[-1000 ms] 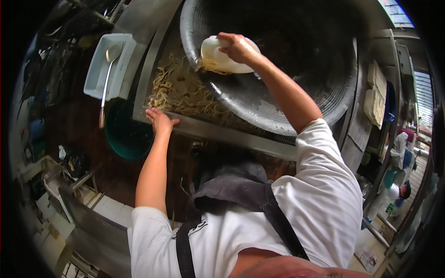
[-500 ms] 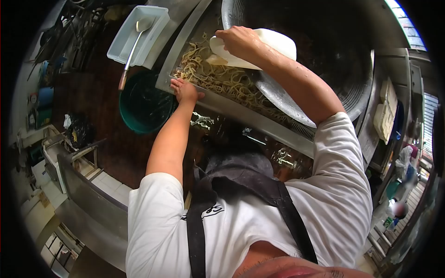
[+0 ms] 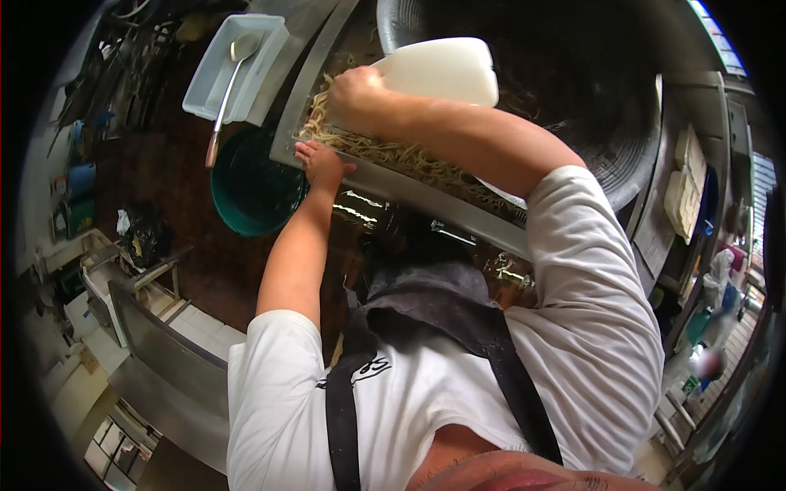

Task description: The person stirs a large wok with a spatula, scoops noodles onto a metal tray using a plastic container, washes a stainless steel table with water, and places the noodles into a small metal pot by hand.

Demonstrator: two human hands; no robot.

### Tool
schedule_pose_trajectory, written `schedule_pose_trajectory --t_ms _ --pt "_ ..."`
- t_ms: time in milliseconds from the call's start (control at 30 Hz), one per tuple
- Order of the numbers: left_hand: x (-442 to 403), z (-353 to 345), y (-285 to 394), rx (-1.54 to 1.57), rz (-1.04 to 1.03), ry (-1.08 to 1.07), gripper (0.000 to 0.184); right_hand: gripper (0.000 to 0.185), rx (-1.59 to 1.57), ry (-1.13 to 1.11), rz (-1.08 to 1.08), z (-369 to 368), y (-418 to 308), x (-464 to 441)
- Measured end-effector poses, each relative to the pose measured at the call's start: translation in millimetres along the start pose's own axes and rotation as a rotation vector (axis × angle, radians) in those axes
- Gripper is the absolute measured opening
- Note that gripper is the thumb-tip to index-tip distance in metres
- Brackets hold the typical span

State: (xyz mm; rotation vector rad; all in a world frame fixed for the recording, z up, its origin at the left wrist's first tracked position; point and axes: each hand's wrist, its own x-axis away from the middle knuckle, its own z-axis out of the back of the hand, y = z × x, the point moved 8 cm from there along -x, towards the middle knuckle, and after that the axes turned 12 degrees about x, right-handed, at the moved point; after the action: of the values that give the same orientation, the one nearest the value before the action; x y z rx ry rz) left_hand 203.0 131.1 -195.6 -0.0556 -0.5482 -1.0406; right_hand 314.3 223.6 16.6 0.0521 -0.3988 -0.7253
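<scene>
My right hand (image 3: 357, 96) is closed around the left end of a white plastic jug (image 3: 446, 72), which lies tilted over the metal trough. Its lower side and opening are hidden by my hand and forearm. Pale noodle-like strands (image 3: 397, 154) cover the trough's bottom below. My left hand (image 3: 324, 164) rests on the near left corner of the metal trough (image 3: 426, 186), fingers stretched out and holding nothing. A large dark round pan (image 3: 606, 106) with a ridged metal wall adjoins the trough on the right.
At the upper left, a light blue plastic bin (image 3: 201, 86) has a long-handled ladle (image 3: 228, 94) leaning in it. Below it stands a green tub (image 3: 233, 204). A metal counter (image 3: 164, 376) is at the lower left. Stacked pale containers (image 3: 686, 192) stand at the right.
My right hand has moved left and down toward the trough's left end, bringing the white jug with it and turning it. My left hand stays at the trough's corner.
</scene>
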Motion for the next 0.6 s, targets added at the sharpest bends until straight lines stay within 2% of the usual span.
schedule_pose_trajectory --t_ms 100,133,233,300,400,433,467,533,600 --pt "-5 -6 1 -0.026 -0.049 -0.027 0.137 0.041 0.076 -0.109 0.07 -16 -28 -21" --pt "-8 -11 -3 -0.007 -0.09 -0.028 0.136 0.038 0.101 -0.198 0.083 -28 -37 -32" --pt "-7 -17 -3 0.03 -0.113 -0.042 0.135 0.04 0.131 -0.137 0.108 -18 -39 -18" --pt "6 3 6 0.018 0.006 -0.072 0.132 0.031 0.058 -0.053 0.1 -10 -2 3" --pt "13 8 9 0.051 -0.012 -0.035 0.128 0.021 -0.018 0.056 0.041 -15 88 58" --pt "13 7 8 0.078 -0.004 -0.042 0.127 0.021 -0.225 0.314 -0.174 -28 139 82" --pt "14 8 9 0.091 0.004 -0.06 0.127 0.025 -0.38 0.183 -0.312 -62 190 92" --pt "14 9 12 0.094 0.004 -0.067 0.126 0.022 -0.389 -0.036 -0.564 -141 278 121" --pt "13 9 15 0.072 0.012 -0.083 0.126 0.027 -0.158 -0.164 -0.792 -241 361 153"
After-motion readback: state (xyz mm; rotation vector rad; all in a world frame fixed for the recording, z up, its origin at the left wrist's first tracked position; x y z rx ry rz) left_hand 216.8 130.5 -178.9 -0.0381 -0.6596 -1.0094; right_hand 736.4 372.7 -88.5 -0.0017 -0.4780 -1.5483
